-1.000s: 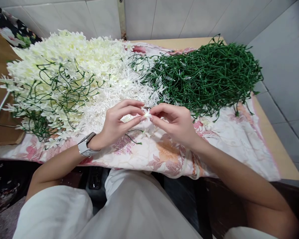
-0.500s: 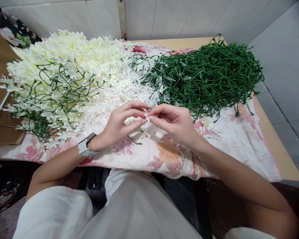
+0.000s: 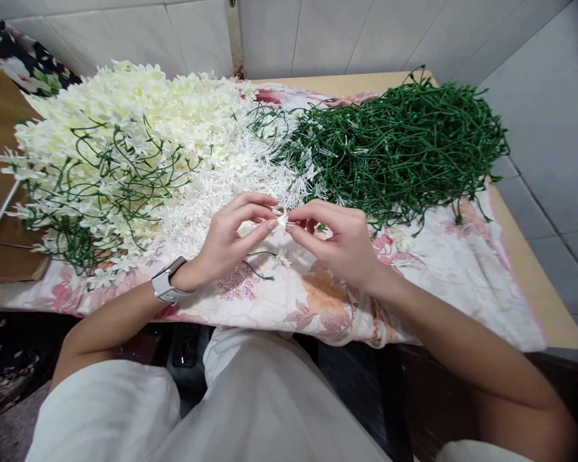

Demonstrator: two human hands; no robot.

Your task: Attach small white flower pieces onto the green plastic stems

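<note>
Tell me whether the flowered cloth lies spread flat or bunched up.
Spread: the flowered cloth covers the table under both piles, its front edge hanging over the side.

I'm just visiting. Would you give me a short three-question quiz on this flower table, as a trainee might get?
1. True or false: the green stem pile lies to the right of the cream flower pile.
2. What do the left hand and right hand pinch between them?
3. Which wrist wears the watch: A left, B right?

Key: 1 true. 2 a small white flower. 3 A.
</note>
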